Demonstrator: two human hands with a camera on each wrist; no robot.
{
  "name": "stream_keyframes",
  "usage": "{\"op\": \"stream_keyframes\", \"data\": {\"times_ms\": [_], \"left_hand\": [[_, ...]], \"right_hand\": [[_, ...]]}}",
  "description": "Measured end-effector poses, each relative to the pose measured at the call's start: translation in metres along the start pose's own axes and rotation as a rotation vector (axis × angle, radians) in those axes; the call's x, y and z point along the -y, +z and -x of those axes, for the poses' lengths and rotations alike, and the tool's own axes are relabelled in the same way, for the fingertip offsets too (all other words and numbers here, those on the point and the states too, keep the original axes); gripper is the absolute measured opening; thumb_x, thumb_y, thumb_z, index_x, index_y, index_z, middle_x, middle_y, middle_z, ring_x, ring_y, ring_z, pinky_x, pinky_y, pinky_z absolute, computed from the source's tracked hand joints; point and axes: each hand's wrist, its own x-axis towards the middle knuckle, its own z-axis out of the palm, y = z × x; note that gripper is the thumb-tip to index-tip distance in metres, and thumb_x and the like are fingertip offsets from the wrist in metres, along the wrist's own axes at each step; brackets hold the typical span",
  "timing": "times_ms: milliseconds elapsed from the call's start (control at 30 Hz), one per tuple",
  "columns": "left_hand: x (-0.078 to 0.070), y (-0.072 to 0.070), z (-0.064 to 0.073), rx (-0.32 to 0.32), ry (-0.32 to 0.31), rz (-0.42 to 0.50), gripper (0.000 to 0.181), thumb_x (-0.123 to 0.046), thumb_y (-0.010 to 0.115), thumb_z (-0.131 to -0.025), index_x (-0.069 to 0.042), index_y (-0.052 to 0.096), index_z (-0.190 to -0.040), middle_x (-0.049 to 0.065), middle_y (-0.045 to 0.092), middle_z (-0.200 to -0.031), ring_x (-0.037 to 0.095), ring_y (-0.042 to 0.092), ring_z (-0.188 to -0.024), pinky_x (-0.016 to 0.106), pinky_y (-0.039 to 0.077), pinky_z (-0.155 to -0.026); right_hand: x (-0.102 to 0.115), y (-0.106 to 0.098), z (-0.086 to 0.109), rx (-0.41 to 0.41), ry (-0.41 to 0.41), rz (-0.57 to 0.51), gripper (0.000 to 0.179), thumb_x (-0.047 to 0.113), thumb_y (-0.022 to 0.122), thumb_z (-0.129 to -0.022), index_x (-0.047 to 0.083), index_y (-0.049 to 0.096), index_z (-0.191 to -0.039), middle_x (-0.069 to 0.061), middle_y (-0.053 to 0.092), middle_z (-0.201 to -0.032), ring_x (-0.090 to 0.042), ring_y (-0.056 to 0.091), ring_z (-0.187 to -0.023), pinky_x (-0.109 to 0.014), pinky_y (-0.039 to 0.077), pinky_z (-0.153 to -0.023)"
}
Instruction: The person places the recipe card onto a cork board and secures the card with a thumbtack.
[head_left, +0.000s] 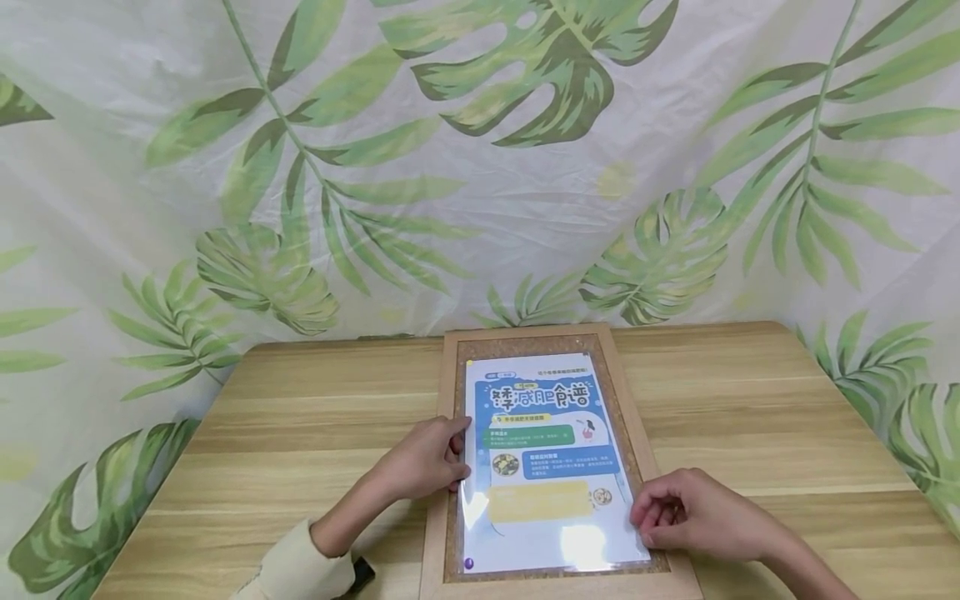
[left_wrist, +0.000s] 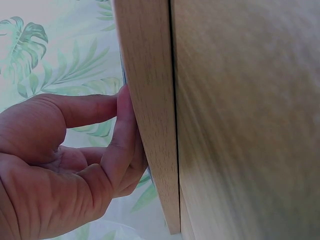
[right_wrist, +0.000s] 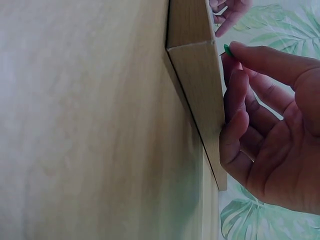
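A printed poster [head_left: 536, 533] with a glossy surface lies on a wood-framed cork board [head_left: 660, 577]. A purple pushpin [head_left: 468, 563] sits at its lower left corner, and a yellow one [head_left: 469, 362] at the upper left. My left hand [head_left: 427, 457] rests its fingertips along the poster's left edge, over the frame's side. At the lower right edge of the poster is my right hand [head_left: 697, 515]. Between thumb and forefinger it pinches a green pushpin [right_wrist: 227, 50], its point toward the board; this pin is hidden by the fingers in the head view.
The board lies on a wood-grain table [head_left: 750, 417]. Behind the table hangs a leaf-patterned cloth [head_left: 525, 208]. A small black object [head_left: 363, 575] is beside the left sleeve [head_left: 303, 567].
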Motion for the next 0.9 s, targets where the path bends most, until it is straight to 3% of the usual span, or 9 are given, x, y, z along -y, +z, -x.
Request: {"op": "stream_keyframes", "data": {"times_ms": [600, 900], "left_hand": [[-0.002, 0.0, 0.0, -0.001, -0.006, -0.012, 0.073, 0.006, 0.078, -0.091, 0.015, 0.045, -0.155, 0.009, 0.059, -0.095, 0.013, 0.066, -0.064, 0.022, 0.045, -0.053], [-0.002, 0.0, 0.001, -0.005, -0.007, -0.011, 0.073, 0.006, 0.078, -0.091, 0.015, 0.044, -0.155, 0.009, 0.06, -0.094, 0.013, 0.066, -0.065, 0.022, 0.047, -0.054]], "right_hand": [[0.007, 0.008, -0.002, -0.007, 0.038, 0.056, 0.004, 0.011, 0.079, -0.096, 0.012, 0.077, -0.099, 0.011, 0.07, -0.085, 0.003, 0.062, -0.077, -0.021, 0.056, -0.065], [0.01, 0.009, -0.003, 0.019, 0.067, 0.054, 0.007, 0.011, 0.079, -0.097, 0.005, 0.076, -0.098, 0.011, 0.069, -0.085, 0.003, 0.061, -0.076, -0.02, 0.055, -0.065]]}}
